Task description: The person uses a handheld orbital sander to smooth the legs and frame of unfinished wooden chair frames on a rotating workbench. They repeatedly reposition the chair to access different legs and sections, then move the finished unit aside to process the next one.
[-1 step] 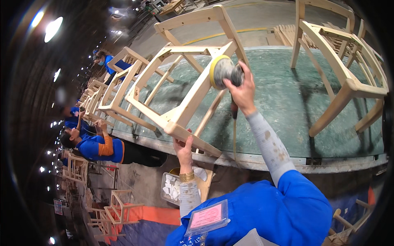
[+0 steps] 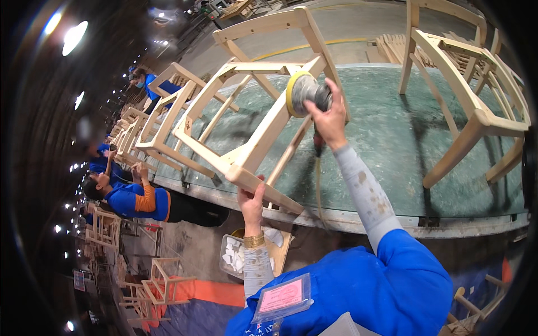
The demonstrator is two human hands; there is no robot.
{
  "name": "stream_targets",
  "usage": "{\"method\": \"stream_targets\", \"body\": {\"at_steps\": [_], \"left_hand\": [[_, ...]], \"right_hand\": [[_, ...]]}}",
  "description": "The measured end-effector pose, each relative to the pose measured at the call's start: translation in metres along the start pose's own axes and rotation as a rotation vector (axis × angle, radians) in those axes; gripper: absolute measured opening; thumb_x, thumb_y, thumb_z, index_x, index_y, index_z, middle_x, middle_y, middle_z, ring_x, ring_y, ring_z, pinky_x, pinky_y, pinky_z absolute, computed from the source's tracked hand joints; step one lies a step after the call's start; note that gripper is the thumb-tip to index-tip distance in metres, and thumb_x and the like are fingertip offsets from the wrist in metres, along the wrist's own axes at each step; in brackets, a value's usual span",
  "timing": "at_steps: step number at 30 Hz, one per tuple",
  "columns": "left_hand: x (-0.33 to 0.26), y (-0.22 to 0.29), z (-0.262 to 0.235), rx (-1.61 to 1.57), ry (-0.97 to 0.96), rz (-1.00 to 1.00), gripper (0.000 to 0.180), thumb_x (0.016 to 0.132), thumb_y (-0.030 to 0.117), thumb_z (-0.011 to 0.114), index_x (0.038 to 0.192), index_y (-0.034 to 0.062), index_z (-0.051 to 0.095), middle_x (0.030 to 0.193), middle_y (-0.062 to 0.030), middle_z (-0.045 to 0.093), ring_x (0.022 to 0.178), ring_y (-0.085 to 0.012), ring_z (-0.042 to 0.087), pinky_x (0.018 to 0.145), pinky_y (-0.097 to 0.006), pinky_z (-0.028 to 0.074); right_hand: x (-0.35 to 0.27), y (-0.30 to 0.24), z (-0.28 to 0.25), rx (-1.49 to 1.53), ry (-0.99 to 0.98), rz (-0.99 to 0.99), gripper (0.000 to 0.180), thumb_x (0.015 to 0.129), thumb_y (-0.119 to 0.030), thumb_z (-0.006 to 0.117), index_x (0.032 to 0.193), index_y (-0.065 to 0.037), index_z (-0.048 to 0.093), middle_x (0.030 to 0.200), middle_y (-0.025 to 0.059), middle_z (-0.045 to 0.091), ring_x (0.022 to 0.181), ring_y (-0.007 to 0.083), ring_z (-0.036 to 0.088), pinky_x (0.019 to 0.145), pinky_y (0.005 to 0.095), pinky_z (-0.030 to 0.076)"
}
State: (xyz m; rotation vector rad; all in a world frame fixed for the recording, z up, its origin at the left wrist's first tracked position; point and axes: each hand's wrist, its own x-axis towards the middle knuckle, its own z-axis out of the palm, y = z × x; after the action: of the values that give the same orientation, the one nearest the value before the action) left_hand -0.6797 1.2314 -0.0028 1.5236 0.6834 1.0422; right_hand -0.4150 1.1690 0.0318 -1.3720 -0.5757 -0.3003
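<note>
Head view: sanding step in hand, by the look of it. Right hand [image 2: 328,115] closed around a grey round orbital sander with a yellow pad [image 2: 302,92], pad face pressed against the leg of a pale unfinished wooden chair frame [image 2: 246,134] lying tipped on the green worn workbench top [image 2: 392,145]. Left hand [image 2: 251,203] at six o'clock from the frame, fingers wrapped over the frame's near end at the bench edge, steadying it. Sander at about one o'clock from the left hand, its dark hose [image 2: 318,168] hanging down toward the bench edge. Second bare wooden chair [image 2: 471,89] standing at three o'clock, well apart. Co-workers in blue tops [image 2: 134,199] at nine o'clock, beside more frames. Next move, as a judgement: steady pad pressure along the leg, with a firm left-hand hold against the frame shifting.
</note>
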Motion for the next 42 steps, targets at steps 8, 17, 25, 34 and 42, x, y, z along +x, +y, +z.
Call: {"method": "stream_targets", "body": {"at_steps": [8, 17, 25, 34, 42], "left_hand": [[0.004, 0.008, -0.016, 0.047, -0.154, -0.131, 0.037, 0.077, 0.004, 0.072, 0.109, -0.0029, 0.055, 0.104, -0.0112, 0.064, 0.094, -0.0154, 0.06, 0.084, -0.029, 0.048], [0.009, 0.015, -0.017, 0.091, -0.208, -0.119, 0.037, 0.077, 0.004, 0.071, 0.11, -0.0022, 0.056, 0.106, -0.0111, 0.063, 0.095, -0.0159, 0.06, 0.085, -0.029, 0.049], [0.007, 0.007, -0.022, 0.071, -0.204, -0.102, 0.037, 0.077, 0.002, 0.07, 0.11, -0.0031, 0.054, 0.106, -0.0147, 0.063, 0.099, -0.0205, 0.061, 0.088, -0.032, 0.049], [0.008, 0.008, -0.025, 0.116, -0.211, -0.139, 0.035, 0.076, 0.007, 0.073, 0.105, -0.0037, 0.057, 0.102, -0.0102, 0.064, 0.091, -0.0147, 0.06, 0.081, -0.028, 0.049], [0.01, 0.015, -0.032, 0.294, -0.275, -0.044, 0.033, 0.074, 0.008, 0.076, 0.099, -0.0039, 0.059, 0.093, -0.0055, 0.064, 0.083, -0.012, 0.06, 0.072, -0.026, 0.05]], "right_hand": [[0.021, 0.019, 0.016, 0.091, 0.072, -0.087, 0.067, 0.068, -0.019, 0.078, 0.126, -0.016, 0.044, 0.107, 0.0161, 0.051, 0.099, 0.0313, 0.054, 0.085, 0.0401, 0.045], [0.016, 0.013, 0.015, 0.081, 0.07, -0.121, 0.067, 0.069, -0.016, 0.077, 0.126, -0.014, 0.044, 0.109, 0.015, 0.049, 0.099, 0.031, 0.053, 0.084, 0.0396, 0.045], [0.013, 0.008, 0.018, 0.085, 0.073, -0.127, 0.068, 0.068, -0.015, 0.077, 0.126, -0.013, 0.043, 0.107, 0.0156, 0.05, 0.097, 0.0305, 0.053, 0.085, 0.0392, 0.044], [-0.025, -0.008, 0.017, 0.117, 0.037, -0.16, 0.07, 0.066, -0.014, 0.079, 0.126, -0.013, 0.044, 0.108, 0.0162, 0.049, 0.094, 0.032, 0.055, 0.079, 0.0403, 0.047], [-0.066, -0.07, 0.015, 0.065, -0.15, -0.398, 0.069, 0.064, -0.015, 0.08, 0.125, -0.016, 0.047, 0.107, 0.0177, 0.05, 0.095, 0.036, 0.055, 0.074, 0.0409, 0.05]]}}
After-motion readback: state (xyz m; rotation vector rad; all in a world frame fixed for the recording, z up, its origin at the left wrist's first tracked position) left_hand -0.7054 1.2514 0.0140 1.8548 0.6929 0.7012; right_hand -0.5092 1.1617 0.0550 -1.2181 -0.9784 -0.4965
